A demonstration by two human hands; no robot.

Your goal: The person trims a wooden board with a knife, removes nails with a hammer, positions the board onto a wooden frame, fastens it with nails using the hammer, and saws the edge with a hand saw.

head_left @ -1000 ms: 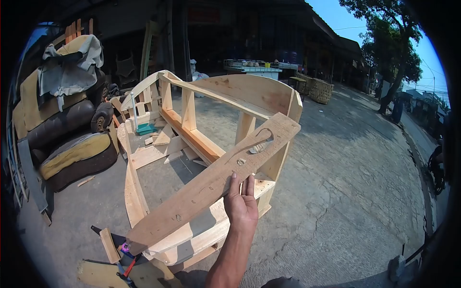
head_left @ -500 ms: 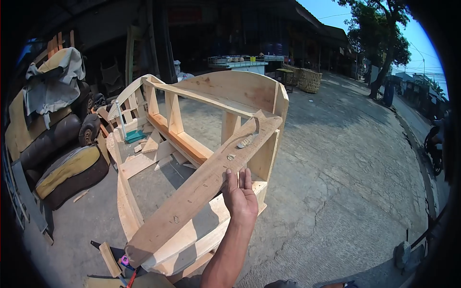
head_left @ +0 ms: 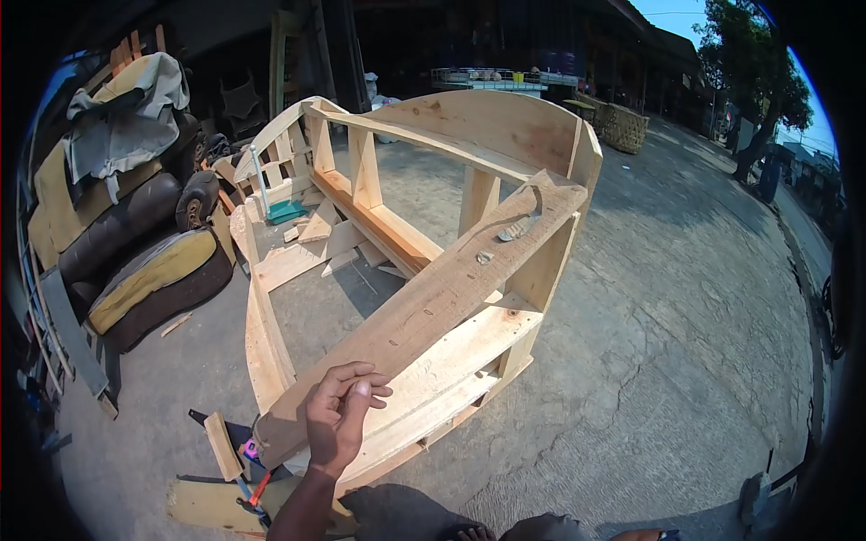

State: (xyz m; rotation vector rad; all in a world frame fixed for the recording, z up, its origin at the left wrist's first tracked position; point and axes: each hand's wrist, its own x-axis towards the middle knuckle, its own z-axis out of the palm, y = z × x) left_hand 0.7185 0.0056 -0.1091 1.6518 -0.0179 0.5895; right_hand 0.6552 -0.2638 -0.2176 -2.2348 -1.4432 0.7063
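My left hand [head_left: 341, 417] hovers at or just over the near end of a long brown plank [head_left: 424, 320]. Its fingers are loosely curled and the thumb stands apart, with nothing between them. I cannot tell whether it touches the wood. The plank lies slantwise across a pale wooden furniture frame [head_left: 442, 356], its far end at the frame's right corner. Small pencil-like marks dot its face, and a pale chipped patch [head_left: 519, 229] shows near the far end. Only a sliver of skin at the bottom edge might be my right hand; its fingers are not visible.
By the plank's near end are a pink tape measure [head_left: 252, 450], a red-handled tool [head_left: 259, 491] and a wood block [head_left: 223, 447]. Offcuts [head_left: 317, 222] and a green dustpan [head_left: 287, 212] lie inside the frame. Old sofa parts [head_left: 158, 284] stand at left.
My left hand has slid back along the plank, from its middle to its near end, and its fingers have curled. The view has shifted, so the frame appears further right and higher.
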